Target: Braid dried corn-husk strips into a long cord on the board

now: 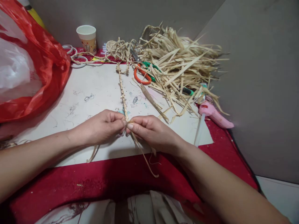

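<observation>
A braided straw cord (122,93) runs down the white board (93,81) toward me. At its near end my left hand (109,124) is closed, thumb and fingers pinching the strands. My right hand (146,127) pinches the same spot from the other side, and the fingertips of both hands meet. Loose straw strands (146,160) hang below my right hand, and another strand (93,154) sticks out under my left. The exact crossing of the strands is hidden by my fingers. At the far end the cord bends and leads toward a tangled coil of braid (119,49).
A heap of dry straw strips (182,59) lies at the back right, with orange-and-green scissors (142,74) at its edge. A pink glue gun (216,115) sits right. At left are a red plastic bag (53,62), a paper cup (87,39) and white rings (79,61).
</observation>
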`<state>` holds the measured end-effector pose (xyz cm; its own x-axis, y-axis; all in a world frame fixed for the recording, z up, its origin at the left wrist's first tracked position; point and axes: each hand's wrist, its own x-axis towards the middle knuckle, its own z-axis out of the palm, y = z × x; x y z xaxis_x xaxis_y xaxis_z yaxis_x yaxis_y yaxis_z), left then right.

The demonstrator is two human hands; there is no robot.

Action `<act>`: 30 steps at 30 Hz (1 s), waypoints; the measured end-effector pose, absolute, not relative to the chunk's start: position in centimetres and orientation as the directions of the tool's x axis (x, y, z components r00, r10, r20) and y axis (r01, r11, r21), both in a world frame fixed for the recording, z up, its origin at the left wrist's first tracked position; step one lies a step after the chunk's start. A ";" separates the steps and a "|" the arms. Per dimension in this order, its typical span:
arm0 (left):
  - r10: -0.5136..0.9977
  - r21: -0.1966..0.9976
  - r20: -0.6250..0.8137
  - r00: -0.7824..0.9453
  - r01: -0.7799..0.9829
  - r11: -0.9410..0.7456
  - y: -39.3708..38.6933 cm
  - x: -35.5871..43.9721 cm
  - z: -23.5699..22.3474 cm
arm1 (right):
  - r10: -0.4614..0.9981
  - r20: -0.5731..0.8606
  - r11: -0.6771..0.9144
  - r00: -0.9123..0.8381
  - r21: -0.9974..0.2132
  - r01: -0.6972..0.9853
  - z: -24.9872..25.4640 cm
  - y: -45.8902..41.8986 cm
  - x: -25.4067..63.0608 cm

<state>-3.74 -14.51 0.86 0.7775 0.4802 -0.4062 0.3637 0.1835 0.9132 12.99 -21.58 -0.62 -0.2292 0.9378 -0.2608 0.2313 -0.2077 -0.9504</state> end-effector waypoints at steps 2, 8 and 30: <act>0.495 0.920 -0.389 0.777 0.355 0.165 -14.6 -3.8 0.7 | 0.938 -0.245 -0.174 -0.244 -0.945 0.278 -0.5 -21.6 13.1; 0.512 0.917 -0.385 0.768 0.378 0.123 -14.8 -3.9 0.6 | 0.950 -0.190 -0.051 -0.248 -0.877 0.479 -0.1 -21.7 13.4; 0.620 0.863 -0.244 0.746 0.459 -0.211 -15.4 -3.5 0.5 | 0.833 -0.501 -0.374 -0.236 -0.822 0.429 0.6 -22.2 13.6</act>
<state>-3.49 -15.43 0.54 0.7455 0.6201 -0.2444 0.4586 -0.2112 0.8632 13.58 -22.18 0.62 -0.2355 0.8326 -0.5013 0.4295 -0.3735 -0.8222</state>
